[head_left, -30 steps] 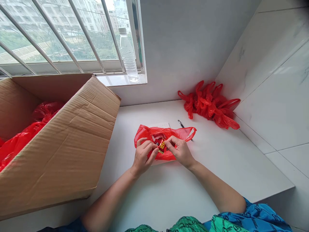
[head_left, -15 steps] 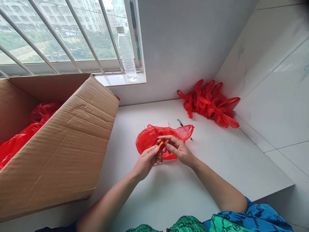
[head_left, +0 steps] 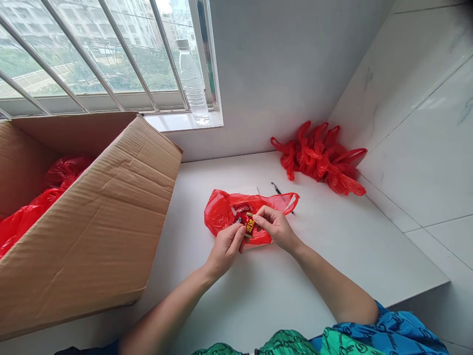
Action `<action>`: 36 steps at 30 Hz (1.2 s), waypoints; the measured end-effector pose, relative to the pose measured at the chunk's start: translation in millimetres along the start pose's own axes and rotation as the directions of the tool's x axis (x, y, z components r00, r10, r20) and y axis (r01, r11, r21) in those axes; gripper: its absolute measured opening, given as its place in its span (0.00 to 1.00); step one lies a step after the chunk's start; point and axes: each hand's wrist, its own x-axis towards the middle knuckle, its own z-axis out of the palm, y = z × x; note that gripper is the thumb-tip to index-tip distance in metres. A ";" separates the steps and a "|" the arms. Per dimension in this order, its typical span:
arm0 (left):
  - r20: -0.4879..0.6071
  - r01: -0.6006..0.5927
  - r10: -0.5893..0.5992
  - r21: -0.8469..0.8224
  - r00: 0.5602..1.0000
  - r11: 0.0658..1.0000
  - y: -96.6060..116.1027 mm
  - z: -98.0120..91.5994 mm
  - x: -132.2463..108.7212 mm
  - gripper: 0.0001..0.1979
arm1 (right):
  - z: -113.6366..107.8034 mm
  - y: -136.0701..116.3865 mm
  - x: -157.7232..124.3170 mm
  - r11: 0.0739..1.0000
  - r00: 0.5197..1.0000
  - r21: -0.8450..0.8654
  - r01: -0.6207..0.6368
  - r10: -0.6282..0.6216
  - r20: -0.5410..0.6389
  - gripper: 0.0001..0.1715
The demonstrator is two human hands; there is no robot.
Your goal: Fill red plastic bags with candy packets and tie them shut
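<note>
Between my two hands is a small wrapped candy (head_left: pixel 250 225), dark red with yellow lettering. My left hand (head_left: pixel 226 249) pinches its lower left side, and my right hand (head_left: pixel 276 227) pinches its upper right edge. Right beneath lies a red plastic bag (head_left: pixel 218 212), spread on the white table with one handle loop out to the right. A dark red packet with white print (head_left: pixel 241 208) shows on the bag just behind the candy. Part of a black-and-white item by my left fingertips is too small to name.
On the left stands a large open cardboard box (head_left: pixel 92 222) with red bags (head_left: pixel 40 204) inside. A heap of red plastic bags (head_left: pixel 321 158) lies at the back right. A pen (head_left: pixel 275 188) rests behind the bag, and a water bottle (head_left: pixel 194 86) stands on the windowsill.
The candy has been turned flat, so its printed face now shows between both hands. My hands have drawn slightly apart, uncovering the dark red packet on the bag.
</note>
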 end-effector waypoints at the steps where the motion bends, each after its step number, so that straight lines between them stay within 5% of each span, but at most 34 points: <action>1: -0.001 -0.022 0.022 0.032 1.000 0.999 -0.7 0.0 -0.2 0.22 | -0.1 0.0 0.1 1.000 1.000 -0.004 0.002 -0.002 0.005 0.19; 5: -0.006 -0.204 0.221 0.354 0.975 0.913 -1.0 -3.9 -1.2 0.17 | -3.0 -2.4 -0.2 0.989 0.997 -0.131 0.073 -0.076 -0.018 0.16; 9: 0.049 -0.312 0.419 0.746 0.907 0.589 1.6 -9.9 0.8 0.11 | -10.4 -4.9 -0.3 0.854 0.926 -0.472 0.220 -0.335 -0.174 0.11; 13: 0.081 -0.258 0.389 0.866 0.918 0.428 -2.5 -13.0 4.9 0.09 | -15.5 -0.9 2.1 0.740 0.869 -0.628 0.241 -0.453 -0.201 0.08; 16: 0.100 -0.250 0.371 0.890 0.923 0.382 -8.7 -13.1 6.4 0.13 | -15.2 3.2 4.6 0.605 0.873 -0.744 0.284 -0.484 -0.060 0.09; 20: 0.080 -0.230 0.350 0.882 0.933 0.412 -14.3 -12.8 6.1 0.11 | -12.3 5.7 6.4 0.412 0.868 -0.848 0.334 -0.485 0.106 0.12; 24: -0.029 -0.109 0.283 0.881 0.959 0.460 -15.6 -15.6 12.3 0.09 | -9.6 11.2 6.9 0.324 0.869 -0.869 0.375 -0.448 0.208 0.10; 29: -0.126 0.035 0.146 0.862 0.981 0.506 -17.1 -22.2 31.3 0.14 | -7.9 19.1 7.6 0.289 0.890 -0.881 0.374 -0.379 0.253 0.09; 36: -0.147 0.089 0.059 0.823 0.987 0.561 -19.4 -27.5 39.8 0.12 | -10.3 22.3 9.6 0.286 0.913 -0.901 0.326 -0.341 0.223 0.10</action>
